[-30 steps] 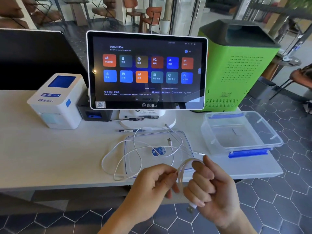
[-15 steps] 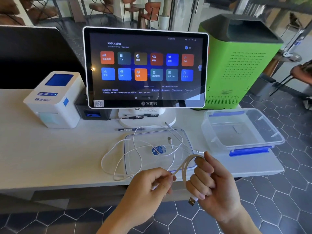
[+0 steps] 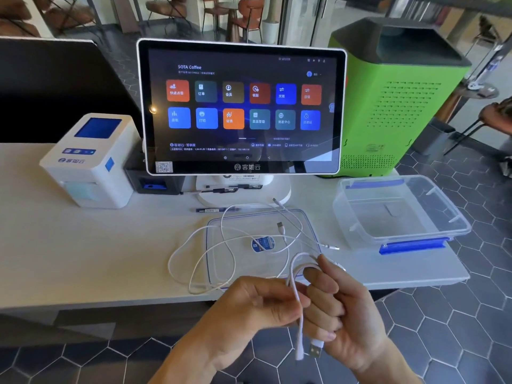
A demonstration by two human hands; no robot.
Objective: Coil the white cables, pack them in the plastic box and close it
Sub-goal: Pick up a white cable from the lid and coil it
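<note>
Both hands in front of table edge (image 3: 83, 273), working one white cable (image 3: 297, 309). Right hand (image 3: 340, 309) fingers curled around the cable loop, USB plug (image 3: 315, 349) hanging below it. Left hand (image 3: 257, 303) pinching the same cable just beside right hand. Remaining loose white cables (image 3: 221, 245) sprawled on table, partly over the clear lid (image 3: 310, 225) lying flat. Plastic box (image 3: 399, 214) with blue clips open at right, near table edge, apart from lid. POS screen (image 3: 243, 106) and white printer (image 3: 88, 162) behind

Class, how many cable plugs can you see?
4: one USB plug hanging below the hands, three small plugs around the lid; others may be hidden.
</note>
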